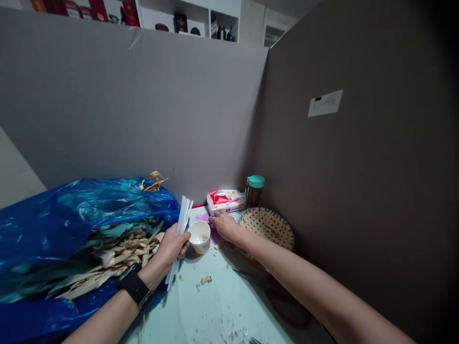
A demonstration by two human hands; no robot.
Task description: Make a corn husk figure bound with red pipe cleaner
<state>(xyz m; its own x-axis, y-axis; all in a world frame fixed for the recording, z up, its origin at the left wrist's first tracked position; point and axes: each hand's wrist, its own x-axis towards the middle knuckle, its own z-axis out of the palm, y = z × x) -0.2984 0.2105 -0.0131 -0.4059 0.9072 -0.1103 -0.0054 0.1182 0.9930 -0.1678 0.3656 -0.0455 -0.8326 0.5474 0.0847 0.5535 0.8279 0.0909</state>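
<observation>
My left hand (173, 244) is wrapped round a bundle of long translucent glue sticks (183, 215), held tilted at the left side of a paper cup (200, 239). The cup stands upright on the table, with some small clear bits inside. Beyond the cup's right side, my right hand (225, 225) reaches low over the tabletop, fingers stretched out and bent downward, in front of a red and white tissue pack (225, 201). Nothing shows in the right fingers, though their tips are partly hard to see.
A blue plastic bag (82, 200) full of dry husks (122, 253) fills the left. A woven basket (267, 222) and a green-lidded bottle (255, 190) stand at the right. Scraps litter the pale green table (201, 306). Grey partitions (143, 105) rise behind and to the right.
</observation>
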